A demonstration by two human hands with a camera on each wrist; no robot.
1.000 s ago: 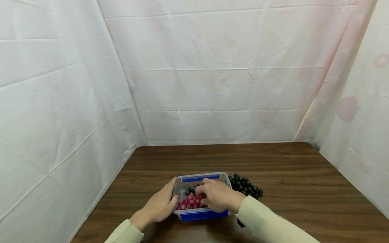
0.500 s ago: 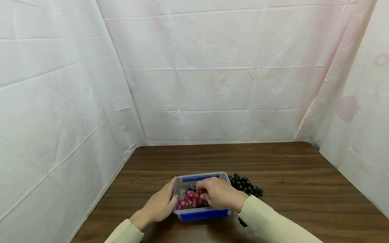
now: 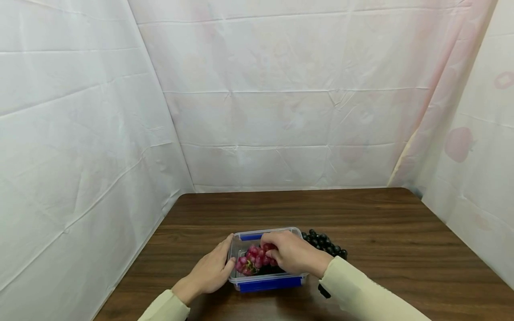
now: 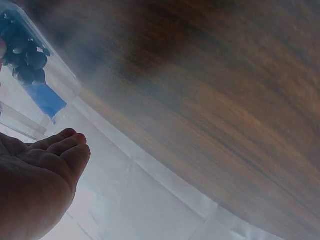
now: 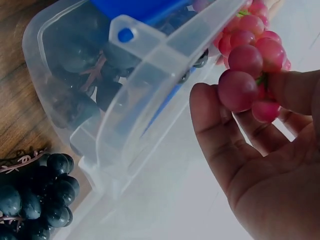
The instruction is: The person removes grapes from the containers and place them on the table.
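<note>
A clear plastic food container (image 3: pixel 267 278) with blue latches stands near the front of the table. My left hand (image 3: pixel 212 268) lies along its left side, fingers straight, and the left wrist view shows that hand (image 4: pixel 40 170) beside the container wall. With thumb and fingers, my right hand (image 3: pixel 296 253) pinches a bunch of red grapes (image 3: pixel 252 260) at the container's mouth. Close up, the red grapes (image 5: pixel 245 60) sit between thumb and fingers of the right hand (image 5: pixel 270 165), above the rim. Dark grapes (image 5: pixel 75 90) lie inside the container, seen through its wall.
Another bunch of black grapes (image 3: pixel 326 245) lies on the table just right of the container, partly behind the right wrist. The brown wooden table (image 3: pixel 385 223) extends behind and to the right. White printed sheets (image 3: pixel 281 120) hang at the back and both sides.
The right hand has raised the red grapes inside the container and shifted slightly right. The bunch now covers more of the dark grapes behind it. The left hand has stayed in place.
</note>
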